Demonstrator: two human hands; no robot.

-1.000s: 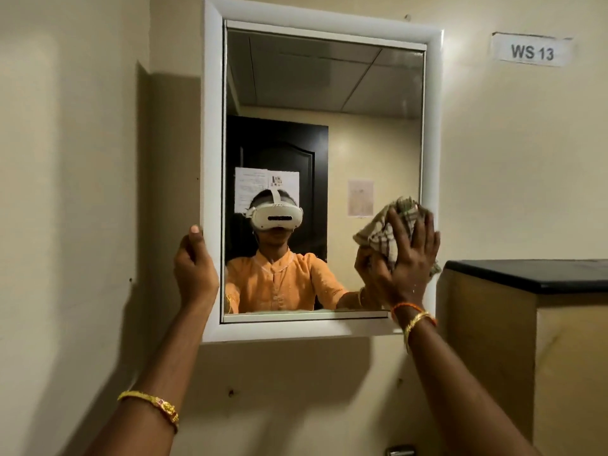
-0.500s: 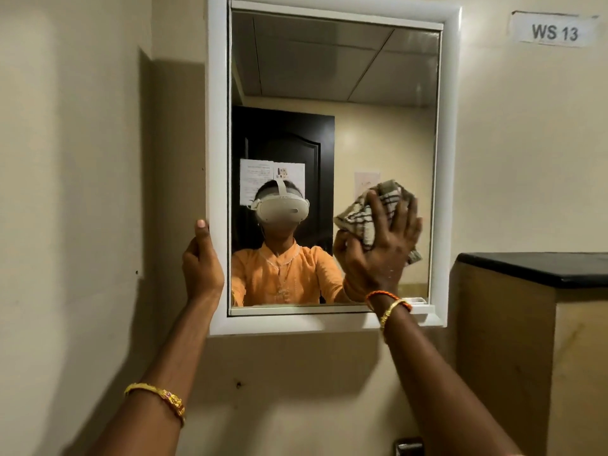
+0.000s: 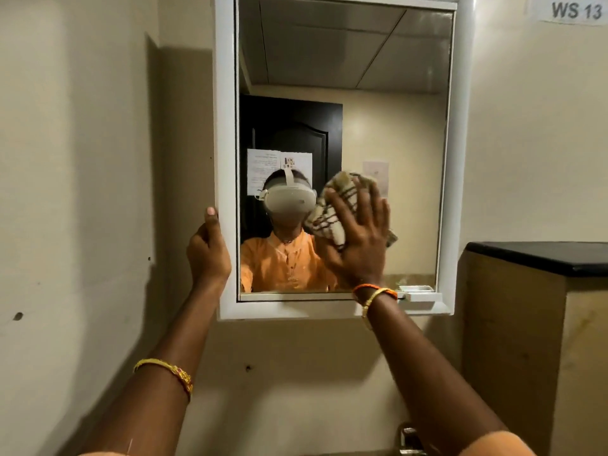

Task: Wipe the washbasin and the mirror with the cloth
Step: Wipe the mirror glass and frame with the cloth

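Note:
A white-framed mirror (image 3: 345, 60) hangs on the beige wall ahead of me. My right hand (image 3: 360, 238) presses a bunched checked cloth (image 3: 335, 218) flat against the lower middle of the glass, fingers spread over it. My left hand (image 3: 208, 246) grips the frame's left edge low down, thumb up along the rim. The washbasin is out of view; only a bit of chrome tap (image 3: 408, 439) shows at the bottom edge.
A wooden cabinet with a black top (image 3: 539, 258) stands close on the right, beside the mirror. A "WS 13" label (image 3: 575, 9) is stuck high on the right wall. A small white ledge (image 3: 421, 292) sits at the mirror's lower right corner.
My right hand has slid the cloth leftward across the glass, from the right edge to the lower middle. My left hand keeps its hold on the frame.

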